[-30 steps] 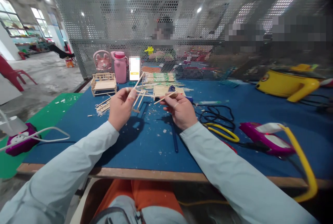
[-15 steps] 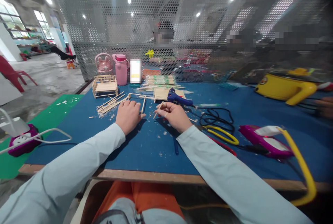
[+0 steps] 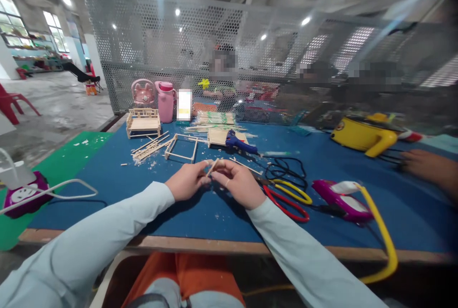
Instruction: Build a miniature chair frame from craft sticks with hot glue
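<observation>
left hand (image 3: 188, 181) and right hand (image 3: 240, 185) close together at one short stick (image 3: 212, 168)

the two hands were nearly fingertip to fingertip on the near side of the blue glue gun (image 3: 243, 145), low over the counter (image 3: 214, 228). the short stick was between them, nearer the wearer than the glue gun and a little to its left, tilted with its upper end leaning right. the right hand pinched it between thumb and bent fingers, the back of the hand turned up. the left hand had its thumb and forefinger at the same stick; whether they pinched it or only touched it could not be told. both forearms, in pale blue sleeves (image 3: 103, 229), slanted inward from below, the wrists nearly straight.

to the left of the glue gun rested an open stick frame (image 3: 181, 157), with loose sticks (image 3: 152, 148) further left and a small stick bench (image 3: 143, 123) at the far left. to its right and nearer the wearer lay a red looped handle (image 3: 303, 219). well to the right of the glue gun, another person's hand (image 3: 425, 167) was near a yellow pot (image 3: 361, 136).
</observation>
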